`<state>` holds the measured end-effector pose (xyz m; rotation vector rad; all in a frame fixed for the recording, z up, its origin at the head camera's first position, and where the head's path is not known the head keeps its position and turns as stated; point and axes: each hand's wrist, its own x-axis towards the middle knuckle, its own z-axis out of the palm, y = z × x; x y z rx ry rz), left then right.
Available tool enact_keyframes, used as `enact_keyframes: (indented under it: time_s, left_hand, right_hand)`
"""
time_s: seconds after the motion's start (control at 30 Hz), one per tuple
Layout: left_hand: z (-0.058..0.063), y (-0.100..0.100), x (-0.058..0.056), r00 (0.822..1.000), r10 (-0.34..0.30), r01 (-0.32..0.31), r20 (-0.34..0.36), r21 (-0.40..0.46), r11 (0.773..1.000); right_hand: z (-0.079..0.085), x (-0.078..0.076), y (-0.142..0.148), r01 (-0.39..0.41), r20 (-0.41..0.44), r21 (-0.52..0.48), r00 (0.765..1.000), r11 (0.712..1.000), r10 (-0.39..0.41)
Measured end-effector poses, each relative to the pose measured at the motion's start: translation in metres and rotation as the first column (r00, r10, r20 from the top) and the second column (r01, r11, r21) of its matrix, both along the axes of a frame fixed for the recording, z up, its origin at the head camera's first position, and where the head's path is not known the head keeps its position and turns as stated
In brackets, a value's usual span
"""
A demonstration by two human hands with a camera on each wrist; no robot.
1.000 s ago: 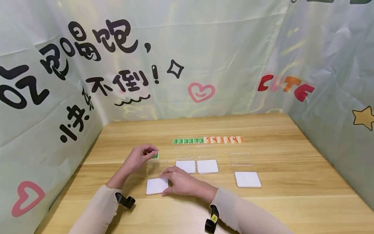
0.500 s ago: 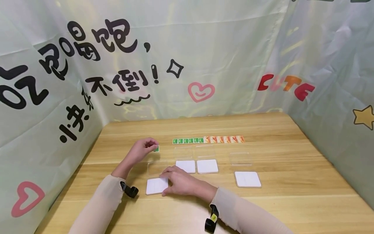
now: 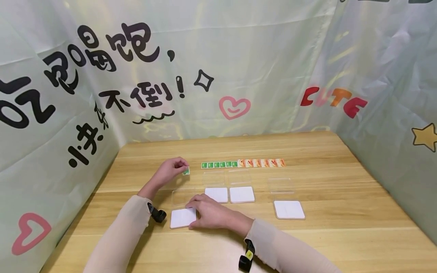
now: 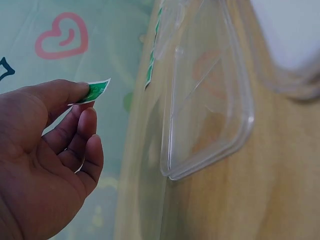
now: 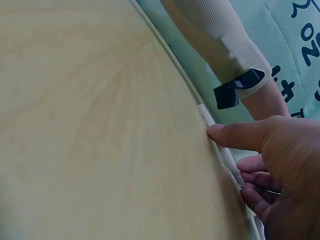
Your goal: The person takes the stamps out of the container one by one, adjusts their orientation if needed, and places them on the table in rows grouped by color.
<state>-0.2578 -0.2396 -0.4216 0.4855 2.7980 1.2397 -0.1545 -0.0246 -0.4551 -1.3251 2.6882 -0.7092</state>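
My left hand [image 3: 169, 170] pinches a small green sticker [image 4: 97, 91] with a white border between thumb and forefinger. The sticker is held above the table, a little left of a row of similar green stickers [image 3: 220, 164]. My right hand [image 3: 212, 212] holds the right end of a flat clear case [image 3: 182, 218] filled with white, at the front left. Its thumb is on the near edge, and its fingers are at the far edge. Behind that case lies an empty-looking clear lid [image 3: 179, 196], partly covered by the right hand's fingers.
Orange-and-white stickers [image 3: 261, 163] continue the row to the right. Two more white-filled cases [image 3: 242, 194] lie side by side in the middle, and another case [image 3: 289, 209] lies at the right. Clear lids [image 3: 281, 185] are behind them. Printed cloth walls [image 3: 273, 76] surround the wooden table [image 3: 341, 182].
My left hand has moved away from me and slightly right with the green sticker, nearer the sticker row. The right hand stays on the case.
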Motion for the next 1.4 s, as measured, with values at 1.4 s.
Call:
enact_keyframes:
  time_s: [1.4]
  left_hand:
    - [-0.014,0.026,-0.056,0.998,-0.029,0.031,0.053,-0.047,0.998]
  right_hand:
    - [-0.002,0.000,0.000,-0.005,-0.025,0.007,1.000,1.000,0.005]
